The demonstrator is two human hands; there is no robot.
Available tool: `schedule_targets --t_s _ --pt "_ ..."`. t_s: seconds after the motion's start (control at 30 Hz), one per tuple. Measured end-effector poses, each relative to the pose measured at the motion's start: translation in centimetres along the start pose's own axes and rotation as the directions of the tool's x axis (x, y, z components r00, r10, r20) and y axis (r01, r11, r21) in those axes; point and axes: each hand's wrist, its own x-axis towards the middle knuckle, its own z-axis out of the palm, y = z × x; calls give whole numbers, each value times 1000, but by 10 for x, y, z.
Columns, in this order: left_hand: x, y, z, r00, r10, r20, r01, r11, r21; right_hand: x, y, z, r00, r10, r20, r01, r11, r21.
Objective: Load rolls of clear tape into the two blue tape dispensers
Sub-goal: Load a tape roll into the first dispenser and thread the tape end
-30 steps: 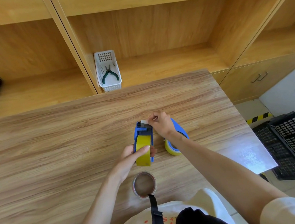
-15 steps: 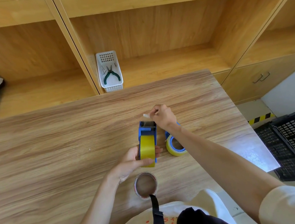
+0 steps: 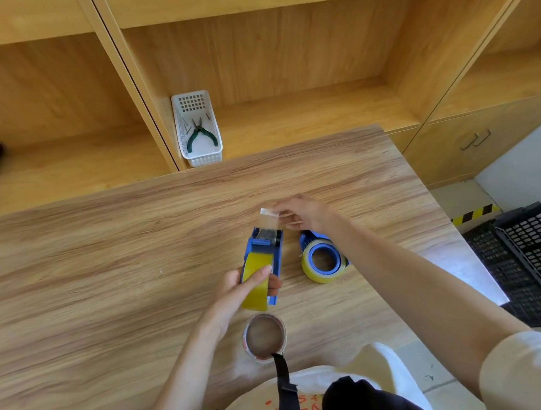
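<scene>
Where the wooden table (image 3: 104, 268) carried the work, the pieces stood as follows, largest first.

Item: blue tape dispenser (image 3: 263, 254), rigid plastic, loaded with a yellowish clear tape roll (image 3: 255, 284). It was held near the table's middle, its cutter end pointing away from the person. Judged light and stiff; best taken around the roll and body, well back from the cutter, whose edge was likely sharp. The left hand (image 3: 237, 289) was wrapped round it there, thumb laid across the face of the roll, fingers hidden behind.

Item: second blue dispenser (image 3: 323, 259), lying on its side just right of the first, roll already seated, untouched, below the right forearm.

Item: spare tape roll (image 3: 265, 336), flat on the table just behind the left wrist, near the person's body. Judged light; whether much tape remained on it could not be told.

Item: free tape end (image 3: 268, 218), a thin clear strip drawn up out of the held dispenser's front. Judged limp, sticky on one face, prone to curling and clinging to itself; best pinched at the tip only. The right hand (image 3: 302, 215) had it so, thumb and forefinger closed on the tip, other fingers loosely curled.
</scene>
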Motion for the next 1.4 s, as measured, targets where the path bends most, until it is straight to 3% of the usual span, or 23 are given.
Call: schedule_targets --t_s 0.2,0.57,0.77,0.9,1.4 --pt "-3 -3 2 999 -18 34 17 999 34 1 3 -8 997 71 1 -71 990 -121" --pt "-2 0 0 998 -15 53 12 999 53 7 3 -9 1000 -24 -8 21 965 -263" --pt "0 0 0 997 -11 75 5 997 80 5 1 -5 995 -92 39 100 895 -434" --pt "0 0 2 996 6 91 -17 993 118 4 -6 1 995 -99 -9 80 854 -514" --pt "2 -1 2 993 20 113 -32 993 111 9 -5 0 989 -151 -6 133 892 -433"
